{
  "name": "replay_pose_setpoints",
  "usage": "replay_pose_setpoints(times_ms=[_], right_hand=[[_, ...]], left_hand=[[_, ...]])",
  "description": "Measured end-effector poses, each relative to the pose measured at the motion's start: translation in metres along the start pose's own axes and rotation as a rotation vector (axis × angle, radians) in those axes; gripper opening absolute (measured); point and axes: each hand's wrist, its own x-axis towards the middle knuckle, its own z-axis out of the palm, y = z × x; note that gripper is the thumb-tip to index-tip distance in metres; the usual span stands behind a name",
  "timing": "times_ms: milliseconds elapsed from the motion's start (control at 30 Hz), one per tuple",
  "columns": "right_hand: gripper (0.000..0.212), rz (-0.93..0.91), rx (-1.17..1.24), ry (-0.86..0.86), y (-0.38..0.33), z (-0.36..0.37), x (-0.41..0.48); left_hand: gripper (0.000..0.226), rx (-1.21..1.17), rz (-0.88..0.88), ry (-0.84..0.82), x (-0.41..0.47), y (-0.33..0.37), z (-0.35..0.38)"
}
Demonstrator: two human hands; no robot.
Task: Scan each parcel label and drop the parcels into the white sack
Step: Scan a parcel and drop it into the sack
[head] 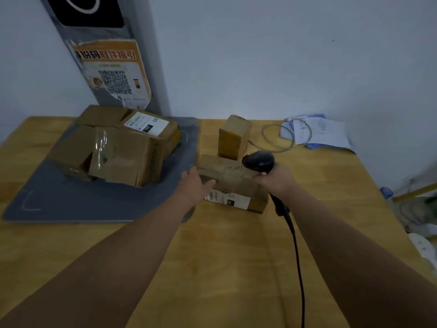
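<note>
A flat cardboard parcel (233,183) lies on the wooden table, with a white label (227,199) on its near side. My left hand (195,184) holds the parcel's left end, thumb on top. My right hand (276,179) grips a black barcode scanner (258,160) whose head hangs over the parcel's right part; its black cable (296,252) trails toward me. A small upright parcel (233,137) stands just behind. A pile of cardboard parcels (118,147) sits on a grey mat to the left. The white sack is not in view.
The grey mat (71,200) covers the table's left part. Papers (316,132) and a grey looped cable (281,138) lie at the back right. A grey post with a QR poster (113,74) stands against the wall. Clutter (421,209) lies beyond the table's right edge.
</note>
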Motion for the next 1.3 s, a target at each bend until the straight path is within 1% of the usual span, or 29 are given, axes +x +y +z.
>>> replay_pose_setpoints(times_ms=[33,67,133,167,200,233,300,367,433,533,600,633,733,833,900,967,1033,1100,1200,1267,1300], right_hand=[[0.013,0.015,0.026,-0.001,0.003,0.003,0.007],[0.02,0.025,0.057,-0.005,0.007,0.006,0.013],[0.04,0.074,0.163,-0.036,0.012,0.013,0.02],[0.046,0.108,0.224,-0.063,0.014,0.017,0.021],[0.048,0.123,0.275,-0.085,0.017,0.022,0.02],[0.045,0.126,0.292,-0.103,0.02,0.026,0.019],[0.036,0.102,0.282,-0.095,0.025,0.032,0.014],[0.032,0.126,0.373,-0.055,0.029,0.031,0.005],[0.029,0.203,0.542,-0.071,0.032,0.024,-0.01],[0.018,0.246,0.623,-0.17,0.036,0.013,-0.038],[0.016,0.263,0.655,-0.222,0.038,0.011,-0.056],[0.018,0.278,0.68,-0.248,0.038,0.01,-0.065],[0.033,0.325,0.768,-0.338,0.04,0.016,-0.089],[0.032,0.314,0.835,-0.436,0.039,0.028,-0.115],[0.03,0.304,0.808,-0.393,0.041,0.041,-0.133],[0.026,0.278,0.783,-0.292,0.046,0.054,-0.15],[0.02,0.228,0.773,-0.167,0.051,0.061,-0.164],[0.016,0.187,0.699,-0.027,0.054,0.059,-0.171],[0.022,0.111,0.59,0.141,0.056,0.05,-0.179],[0.02,0.041,0.608,0.159,0.053,0.04,-0.188],[0.018,0.012,0.615,0.124,0.052,0.033,-0.195]], left_hand=[[0.08,-0.037,-0.039,-0.009,0.009,-0.004,0.002],[0.079,-0.067,-0.059,-0.015,0.016,-0.009,0.004],[0.065,-0.131,-0.047,-0.03,0.024,-0.018,0.007],[0.056,-0.18,-0.028,-0.04,0.025,-0.02,0.008],[0.05,-0.252,-0.02,-0.057,0.023,-0.021,0.009],[0.051,-0.332,-0.012,-0.074,0.019,-0.022,0.01],[0.06,-0.448,0.043,-0.079,0.012,-0.025,0.008],[0.075,-0.435,0.105,-0.045,0.0,-0.028,0.004],[0.079,-0.427,0.175,0.002,-0.016,-0.028,-0.001],[0.07,-0.422,0.289,0.055,-0.043,-0.023,-0.009],[0.063,-0.39,0.322,0.092,-0.06,-0.021,-0.015],[0.06,-0.367,0.323,0.116,-0.068,-0.02,-0.017],[0.056,-0.333,0.331,0.208,-0.089,-0.016,-0.024],[0.052,-0.234,0.321,0.295,-0.108,-0.011,-0.027],[0.052,-0.109,0.302,0.31,-0.12,-0.009,-0.025],[0.049,-0.029,0.3,0.302,-0.131,-0.009,-0.02],[0.046,-0.026,0.33,0.286,-0.141,-0.01,-0.017],[0.044,-0.039,0.377,0.269,-0.148,-0.011,-0.016],[0.048,-0.111,0.371,0.272,-0.158,-0.015,-0.015],[0.045,-0.147,0.358,0.299,-0.161,-0.018,-0.014],[0.044,-0.165,0.358,0.303,-0.163,-0.018,-0.014]])
